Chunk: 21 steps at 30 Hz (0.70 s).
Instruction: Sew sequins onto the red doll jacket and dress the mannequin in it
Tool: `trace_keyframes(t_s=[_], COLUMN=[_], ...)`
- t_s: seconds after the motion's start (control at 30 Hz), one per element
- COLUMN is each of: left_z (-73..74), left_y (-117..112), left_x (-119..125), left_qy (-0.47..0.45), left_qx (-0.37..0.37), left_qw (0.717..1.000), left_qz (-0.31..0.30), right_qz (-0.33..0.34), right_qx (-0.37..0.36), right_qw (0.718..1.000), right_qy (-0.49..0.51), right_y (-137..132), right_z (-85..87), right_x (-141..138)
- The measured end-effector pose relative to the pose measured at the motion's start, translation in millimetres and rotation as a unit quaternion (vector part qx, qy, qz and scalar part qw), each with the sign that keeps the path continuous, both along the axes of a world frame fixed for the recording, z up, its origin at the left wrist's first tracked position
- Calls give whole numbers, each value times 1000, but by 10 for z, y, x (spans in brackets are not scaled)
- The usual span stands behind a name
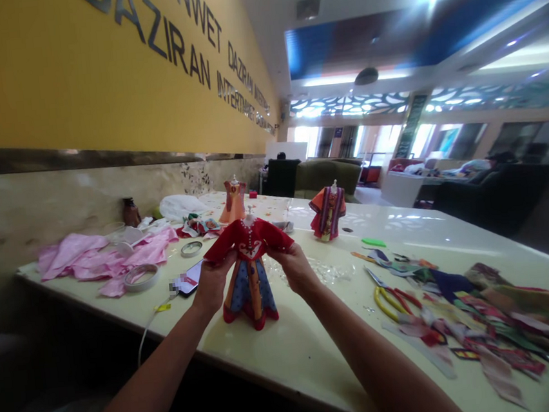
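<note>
A small doll dress [249, 279] stands upright near the table's front edge, with a red, white-trimmed top and a blue and orange skirt. My left hand [213, 276] pinches the end of its left-side red sleeve. The opposite sleeve is gripped by my right hand [292, 266], so both sleeves are spread outward. Fingertips are partly hidden behind the cloth. Close to my left hand lies a lit phone [188, 280] with a white cable. Clear beads or sequins [332, 270] are scattered beyond my right hand.
Two more dressed figures, one orange [234, 200] and one striped [328, 214], stand farther back. Pink cloth [82, 253] and a tape roll [141, 278] lie left. Scissors [386, 295] and fabric scraps [479, 309] cover the right. A yellow wall [49, 85] borders the left.
</note>
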<state>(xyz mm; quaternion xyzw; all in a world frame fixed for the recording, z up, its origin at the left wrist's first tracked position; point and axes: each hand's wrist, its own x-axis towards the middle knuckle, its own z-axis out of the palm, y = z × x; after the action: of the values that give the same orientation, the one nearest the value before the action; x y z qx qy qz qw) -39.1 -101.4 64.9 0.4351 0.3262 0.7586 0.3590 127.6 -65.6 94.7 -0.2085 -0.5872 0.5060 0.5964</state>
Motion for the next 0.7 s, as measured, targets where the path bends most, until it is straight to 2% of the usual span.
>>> trace_keyframes(t_s=[0.7], left_z=[-68], left_y=[-34], left_x=[-46], left_qy=[-8], left_qx=[-24], left_qw=[997], left_qz=[-69], right_qz=[37], right_qx=[-29], right_qw=[999], right_qy=[-15], right_y=[-28], right_z=[-108], right_x=[59])
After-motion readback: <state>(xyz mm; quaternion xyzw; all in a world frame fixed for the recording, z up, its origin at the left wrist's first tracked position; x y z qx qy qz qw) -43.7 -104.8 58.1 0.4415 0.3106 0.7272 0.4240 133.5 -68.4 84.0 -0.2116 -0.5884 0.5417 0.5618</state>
